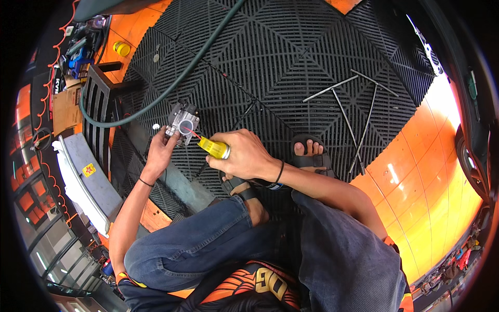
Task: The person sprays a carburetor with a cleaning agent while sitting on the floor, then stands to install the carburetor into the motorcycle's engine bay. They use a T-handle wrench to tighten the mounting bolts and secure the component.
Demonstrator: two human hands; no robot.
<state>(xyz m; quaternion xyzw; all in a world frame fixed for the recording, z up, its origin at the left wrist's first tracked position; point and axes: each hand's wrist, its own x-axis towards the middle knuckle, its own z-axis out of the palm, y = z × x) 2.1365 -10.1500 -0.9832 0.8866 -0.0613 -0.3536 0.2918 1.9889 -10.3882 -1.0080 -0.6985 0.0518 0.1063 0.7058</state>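
Observation:
My left hand [160, 151] grips a silvery metal throttle body [183, 115] by its near left side, holding it just over the black mat. The round bore of the part faces up toward me. In my right hand [244, 152] is a yellow spray can [214, 147], lying tilted with its nozzle end toward the part. A thin red straw [193, 133] runs from the can, and its tip reaches the bore. Whether any spray is coming out cannot be made out.
Two T-handle wrenches [347, 125] lie crossed on the slatted black mat [280, 47], right of my feet. A green hose [199, 58] arcs across the far left. Beside it stand a black slatted stool [96, 96], a cardboard box [66, 109] and a grey-white panel [86, 166].

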